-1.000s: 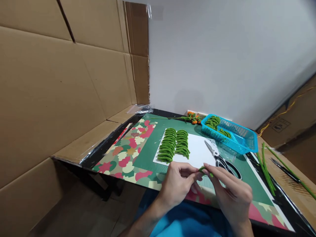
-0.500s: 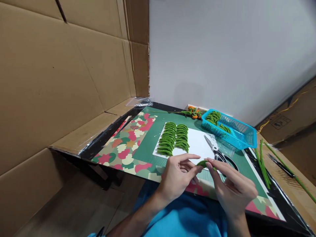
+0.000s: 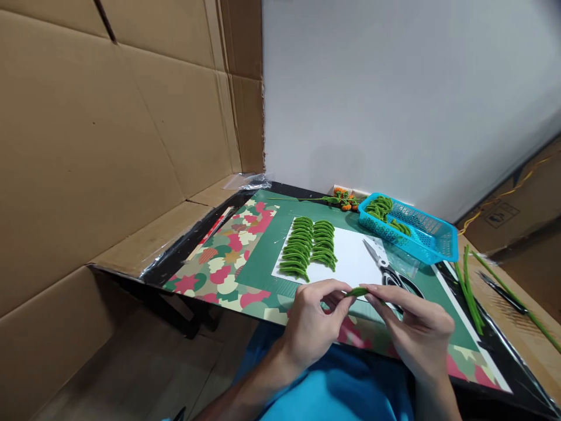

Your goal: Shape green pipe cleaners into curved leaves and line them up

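My left hand (image 3: 313, 321) pinches one end of a curved, fuzzy green pipe-cleaner leaf (image 3: 359, 292). My right hand (image 3: 416, 321) has its thumb and fingers closed on the other end. Both hands are over the near edge of the mat. Just beyond them, two columns of similar pipe-cleaner leaves (image 3: 298, 248) lie on a white sheet (image 3: 357, 254). Scissors (image 3: 385, 270) with dark handles rest on the sheet's right side, partly hidden by my right hand, their blades apart.
A blue plastic basket (image 3: 453, 245) holding more green leaves stands at the back right. Left of it lie small orange flowers (image 3: 344, 202) on a green stem. Green pipe cleaners (image 3: 470, 298) and a dark pointed tool (image 3: 504, 294) lie far right. Cardboard (image 3: 109, 146) walls the left.
My left fingers have curled in closer around the leaf, the index finger no longer stretched out. The leaf has shifted slightly left and lies flatter between both hands.
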Tool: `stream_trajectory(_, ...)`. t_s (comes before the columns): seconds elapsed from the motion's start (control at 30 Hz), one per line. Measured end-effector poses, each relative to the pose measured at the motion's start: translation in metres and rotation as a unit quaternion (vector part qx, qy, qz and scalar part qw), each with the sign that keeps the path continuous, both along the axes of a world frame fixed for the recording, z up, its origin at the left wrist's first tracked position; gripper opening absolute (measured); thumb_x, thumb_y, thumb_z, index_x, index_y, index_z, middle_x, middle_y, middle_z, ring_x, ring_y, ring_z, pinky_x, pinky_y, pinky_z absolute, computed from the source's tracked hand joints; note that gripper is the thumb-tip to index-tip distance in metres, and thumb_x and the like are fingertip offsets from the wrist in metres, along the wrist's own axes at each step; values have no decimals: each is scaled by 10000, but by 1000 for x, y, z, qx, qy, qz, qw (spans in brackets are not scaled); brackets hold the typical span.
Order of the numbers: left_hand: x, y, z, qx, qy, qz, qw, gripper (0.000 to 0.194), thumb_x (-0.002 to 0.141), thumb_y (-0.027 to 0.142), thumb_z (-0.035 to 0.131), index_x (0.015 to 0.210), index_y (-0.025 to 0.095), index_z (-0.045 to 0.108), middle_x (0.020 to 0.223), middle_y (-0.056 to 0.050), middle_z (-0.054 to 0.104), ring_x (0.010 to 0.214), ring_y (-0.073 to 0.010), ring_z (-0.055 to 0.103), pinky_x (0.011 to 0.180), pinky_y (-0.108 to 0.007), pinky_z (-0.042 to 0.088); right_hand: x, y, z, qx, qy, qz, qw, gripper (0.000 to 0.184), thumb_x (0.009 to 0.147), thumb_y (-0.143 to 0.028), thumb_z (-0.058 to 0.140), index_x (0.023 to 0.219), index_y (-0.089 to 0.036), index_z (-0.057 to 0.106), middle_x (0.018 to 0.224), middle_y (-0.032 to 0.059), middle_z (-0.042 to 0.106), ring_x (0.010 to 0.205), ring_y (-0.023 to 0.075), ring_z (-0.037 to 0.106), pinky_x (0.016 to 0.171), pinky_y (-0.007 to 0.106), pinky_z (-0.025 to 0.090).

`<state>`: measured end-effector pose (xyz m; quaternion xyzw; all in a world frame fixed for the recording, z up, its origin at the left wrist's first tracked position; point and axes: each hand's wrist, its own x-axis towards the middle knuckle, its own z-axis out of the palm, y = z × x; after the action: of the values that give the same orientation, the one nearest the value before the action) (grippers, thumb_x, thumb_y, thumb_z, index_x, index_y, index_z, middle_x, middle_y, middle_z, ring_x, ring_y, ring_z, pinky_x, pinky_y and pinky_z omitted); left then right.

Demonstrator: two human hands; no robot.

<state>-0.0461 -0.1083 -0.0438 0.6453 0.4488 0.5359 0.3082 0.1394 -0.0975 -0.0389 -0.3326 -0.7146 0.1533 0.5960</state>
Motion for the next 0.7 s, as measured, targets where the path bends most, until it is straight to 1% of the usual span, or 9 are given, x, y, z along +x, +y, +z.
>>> stream_trajectory(0.1,-8,0,0,60,67,20,996,68,961,196,731,980,208,796,848,-27,808,714,-174,747,696,-273,582,3,-1,8,-26,-65,-6,998,197,918,-144,774,1045,-276,846,972,27,862,811,238,836,758,320,697)
stream_trajectory(0.17,-15,2,0,102,123,29,987,101,991,194,697,1024,208,791,885,-46,803,784,-195,755,735,-296,584,0,-1,10,-56,-96,-18,994,156,960,-205,722,1050,-259,837,977,39,858,800,231,828,717,301,682)
stream_trajectory(0.23,-22,5,2,129,181,49,974,131,1007,180,663,1044,207,785,906,-63,798,840,-220,757,757,-320,581,-6,3,11,-102,-132,-32,986,174,989,-244,663,1050,-242,826,972,50,855,773,229,818,652,287,655)
stream_trajectory(0.33,-29,14,4,142,240,79,957,134,1012,173,654,1045,219,775,928,-61,804,860,-231,754,772,-337,573,-17,15,11,-150,-201,-47,967,158,980,-256,652,987,-239,809,901,38,843,714,225,792,621,288,603)
stream_trajectory(0.43,-34,23,9,146,274,101,945,108,1006,188,684,1049,228,774,939,-50,812,866,-234,741,790,-354,559,-24,29,16,-158,-260,-49,951,140,961,-219,656,968,-246,794,884,26,830,655,205,751,643,300,552)
stream_trajectory(0.53,-41,30,13,146,322,102,930,100,991,178,712,1044,219,786,933,-47,812,872,-241,720,797,-378,526,-31,39,24,-153,-318,-66,933,126,929,-188,679,887,-249,780,806,17,807,645,205,731,594,291,467)
stream_trajectory(0.6,-47,34,16,141,352,98,920,87,984,172,729,1015,216,798,969,-49,808,927,-249,711,825,-396,502,-38,43,28,-161,-351,-80,919,113,926,-201,699,857,-243,777,762,22,793,638,210,721,572,288,423)
stream_trajectory(0.7,-53,39,15,135,369,113,913,62,957,169,768,969,215,808,1063,-58,795,1036,-269,690,867,-421,473,-51,47,31,-177,-393,-92,898,143,944,-222,705,818,-234,771,734,38,784,652,226,720,553,290,374)
